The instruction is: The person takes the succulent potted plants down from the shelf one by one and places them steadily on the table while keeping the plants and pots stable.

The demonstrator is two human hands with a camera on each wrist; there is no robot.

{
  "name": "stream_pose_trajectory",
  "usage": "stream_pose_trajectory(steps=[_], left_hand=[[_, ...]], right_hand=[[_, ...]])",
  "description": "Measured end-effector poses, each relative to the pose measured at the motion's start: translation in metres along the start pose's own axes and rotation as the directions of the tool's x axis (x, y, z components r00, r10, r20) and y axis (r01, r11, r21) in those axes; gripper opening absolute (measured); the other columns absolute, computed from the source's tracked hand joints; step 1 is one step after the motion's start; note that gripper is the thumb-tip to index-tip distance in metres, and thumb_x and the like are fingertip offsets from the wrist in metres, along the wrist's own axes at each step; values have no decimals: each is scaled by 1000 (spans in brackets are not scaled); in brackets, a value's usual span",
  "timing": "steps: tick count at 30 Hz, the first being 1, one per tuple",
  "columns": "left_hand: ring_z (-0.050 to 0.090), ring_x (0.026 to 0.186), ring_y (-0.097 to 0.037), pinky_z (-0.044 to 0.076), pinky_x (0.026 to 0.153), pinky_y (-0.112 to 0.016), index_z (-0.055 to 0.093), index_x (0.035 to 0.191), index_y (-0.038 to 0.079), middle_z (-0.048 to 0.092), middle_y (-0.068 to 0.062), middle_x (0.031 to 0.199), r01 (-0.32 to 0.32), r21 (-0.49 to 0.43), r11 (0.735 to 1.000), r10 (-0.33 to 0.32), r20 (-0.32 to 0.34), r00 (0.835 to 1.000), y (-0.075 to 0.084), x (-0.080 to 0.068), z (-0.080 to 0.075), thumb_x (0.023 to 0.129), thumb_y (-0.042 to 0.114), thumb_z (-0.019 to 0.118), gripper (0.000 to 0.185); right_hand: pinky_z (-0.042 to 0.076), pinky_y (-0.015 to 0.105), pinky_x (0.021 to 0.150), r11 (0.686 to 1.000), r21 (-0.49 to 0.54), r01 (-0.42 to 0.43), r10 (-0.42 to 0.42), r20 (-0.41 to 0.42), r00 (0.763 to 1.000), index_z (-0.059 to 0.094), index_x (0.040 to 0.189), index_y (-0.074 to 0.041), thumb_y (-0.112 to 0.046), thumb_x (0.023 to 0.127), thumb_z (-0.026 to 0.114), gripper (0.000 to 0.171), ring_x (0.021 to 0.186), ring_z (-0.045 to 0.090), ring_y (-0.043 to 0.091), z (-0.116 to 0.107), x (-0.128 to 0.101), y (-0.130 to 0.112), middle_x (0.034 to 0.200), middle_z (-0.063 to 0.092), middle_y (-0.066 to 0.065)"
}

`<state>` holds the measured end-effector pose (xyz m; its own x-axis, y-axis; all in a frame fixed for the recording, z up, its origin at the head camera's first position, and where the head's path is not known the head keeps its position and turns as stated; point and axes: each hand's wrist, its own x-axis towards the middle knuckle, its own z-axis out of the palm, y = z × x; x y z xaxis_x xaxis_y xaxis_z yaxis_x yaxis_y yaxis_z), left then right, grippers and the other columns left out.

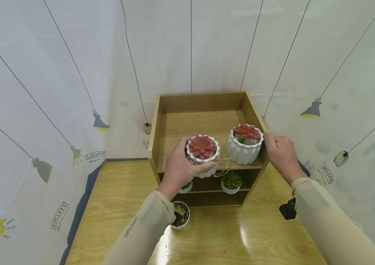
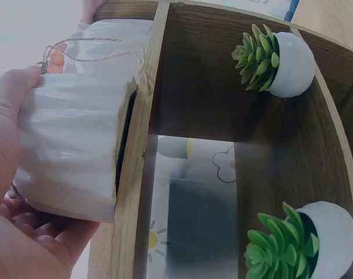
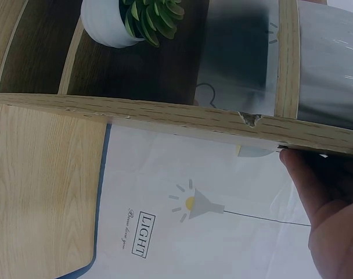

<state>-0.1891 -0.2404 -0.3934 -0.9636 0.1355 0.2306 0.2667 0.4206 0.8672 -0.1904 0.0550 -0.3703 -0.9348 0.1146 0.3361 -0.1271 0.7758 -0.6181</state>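
My left hand (image 1: pixel 178 165) grips a white ribbed pot (image 2: pixel 72 145) with a red succulent (image 1: pixel 202 146) in it, fingers and thumb around its sides. The pot is at the front edge of the top level of a wooden shelf (image 1: pixel 200 121). A thin twine (image 1: pixel 225 167) loops beside it. A second white pot (image 1: pixel 243 152) with a red succulent stands to its right on the same level. My right hand (image 1: pixel 281 154) holds the shelf's right side panel (image 3: pixel 182 115) near its upper front; some of its fingers are hidden behind the panel.
Below, small white pots with green succulents (image 1: pixel 231 180) (image 2: pixel 269 241) stand on the middle level. On the wooden table (image 1: pixel 114 206), a round white pot (image 1: pixel 187 221) sits in front of the shelf, near my left sleeve. A lamp-printed sheet (image 1: pixel 174 48) hangs behind.
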Motion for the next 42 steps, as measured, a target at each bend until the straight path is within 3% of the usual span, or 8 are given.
stream_pose_trajectory(steps=[31, 42], left_hand=[[67, 110, -22, 56, 95, -42, 61, 130, 13, 70, -2, 120, -86, 20, 996, 87, -34, 996, 1, -16, -5, 62, 36, 101, 82], [66, 110, -21, 55, 96, -41, 62, 130, 13, 70, -1, 120, -88, 6, 996, 88, -43, 995, 2, -21, -5, 61, 35, 102, 82]], right_hand=[[26, 31, 49, 1000, 15, -11, 11, -11, 1000, 37, 52, -12, -37, 110, 36, 63, 50, 33, 17, 0, 1, 0, 48, 33, -5], [26, 31, 48, 1000, 20, -8, 9, -15, 1000, 36, 52, -13, -36, 110, 37, 62, 49, 32, 17, 0, 0, 0, 48, 33, -6]])
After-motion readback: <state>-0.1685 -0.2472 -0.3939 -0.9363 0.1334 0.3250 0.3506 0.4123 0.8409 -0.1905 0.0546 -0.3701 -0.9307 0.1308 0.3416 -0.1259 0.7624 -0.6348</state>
